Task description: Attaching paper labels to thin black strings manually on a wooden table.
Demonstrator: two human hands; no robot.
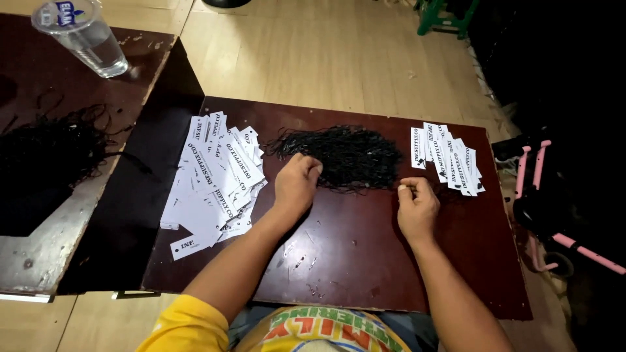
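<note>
Pulling one string from the pile

Separating a single thin black string asks for a light pinch. The left hand (297, 184) is closed loosely at the near left edge of the tangled pile of black strings (345, 156), at the far middle of the dark red wooden bench (365, 261). The right hand (416, 207), fingertips pinched narrow, seems to hold one strand; I cannot tell surely. White paper tags (215, 179) lie left.

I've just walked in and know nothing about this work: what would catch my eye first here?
Probably the tangled heap of black strings in the middle of the dark red board, with the left hand resting at its near edge and the right hand pinching something small beside it. Next, the big pile of white paper tags on the left and a smaller stack of tags on the right.
</note>
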